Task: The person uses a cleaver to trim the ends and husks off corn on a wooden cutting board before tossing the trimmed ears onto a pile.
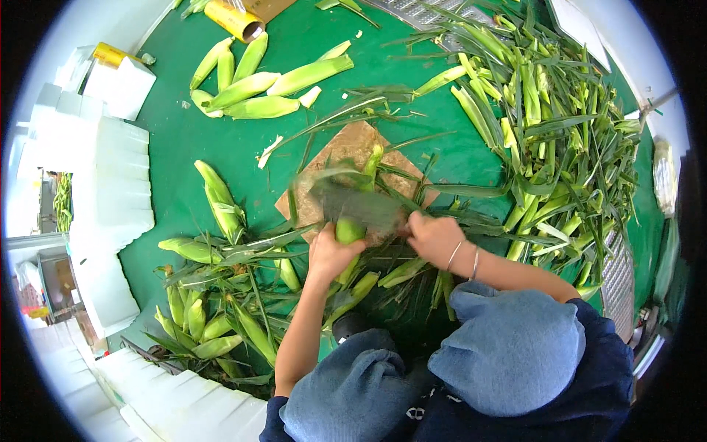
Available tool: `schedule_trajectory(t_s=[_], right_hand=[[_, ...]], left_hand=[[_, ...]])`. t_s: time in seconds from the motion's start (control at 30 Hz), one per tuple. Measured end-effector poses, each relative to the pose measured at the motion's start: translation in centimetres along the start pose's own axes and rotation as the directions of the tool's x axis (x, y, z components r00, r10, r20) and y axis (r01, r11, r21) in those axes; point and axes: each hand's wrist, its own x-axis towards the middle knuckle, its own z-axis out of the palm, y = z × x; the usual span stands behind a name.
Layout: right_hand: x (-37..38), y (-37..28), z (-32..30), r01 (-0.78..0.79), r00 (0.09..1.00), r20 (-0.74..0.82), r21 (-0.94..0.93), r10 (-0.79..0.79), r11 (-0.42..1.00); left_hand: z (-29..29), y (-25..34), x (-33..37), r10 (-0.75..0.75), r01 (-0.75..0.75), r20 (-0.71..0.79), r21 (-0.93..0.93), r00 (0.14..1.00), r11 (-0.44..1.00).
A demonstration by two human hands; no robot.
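My left hand (335,254) is closed round a green ear of corn in its husk (349,230) over a square wooden board (353,141). In my right hand (436,237) is a cleaver, gripped by its handle; the broad dark blade (364,208) is smeared by motion and lies across the corn. Whether the blade touches the corn I cannot tell. Leaves and a stalk end stick out beyond the blade on the board. Close by on the left, several unshucked ears with long leaves (221,328) lie heaped.
Several trimmed ears (261,92) lie at the far left of the green floor (173,147), near a yellow roll (234,20). A large heap of cut leaves and stalks (545,147) spreads on the right, over metal plates (618,283). White foam boxes (121,184) stand along the left.
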Motion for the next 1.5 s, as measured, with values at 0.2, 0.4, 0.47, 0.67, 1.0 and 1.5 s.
schedule_trajectory(t_s=[0.2, 0.4, 0.47, 0.67, 1.0, 1.5], right_hand=[[0.3, 3.7, -1.0, -0.373, 0.928, 0.034, 0.059, 0.371, 0.926], [4.7, -2.1, -9.6, 0.015, 0.839, -0.433, 0.624, 0.33, 0.781], [5.0, -3.0, -10.0, 0.069, 0.822, -0.456, 0.674, 0.341, 0.736], [2.0, 1.7, 1.8, -0.296, 0.916, -0.096, 0.493, 0.389, 0.818], [4.5, -5.0, -6.4, 0.092, 0.825, -0.462, 0.678, 0.325, 0.729], [-17.6, 25.1, -2.6, -0.694, 0.284, -0.652, 0.365, 0.703, 0.62]], left_hand=[[-1.0, 0.2, -0.5, 0.051, 0.001, -0.132, 0.362, 0.99, 0.932], [-1.4, -0.5, 0.8, 0.109, -0.039, -0.117, 0.482, 0.987, 0.875], [-1.4, -0.7, 0.9, 0.121, -0.045, -0.116, 0.513, 0.986, 0.857], [-1.3, -0.1, 0.7, 0.238, -0.112, -0.157, 0.557, 0.959, 0.823], [2.6, -2.7, -0.4, -0.154, 0.286, 0.244, -0.727, 0.957, 0.624], [-1.4, -4.4, 3.9, 0.381, -0.028, 0.217, -0.838, 0.899, 0.545]])
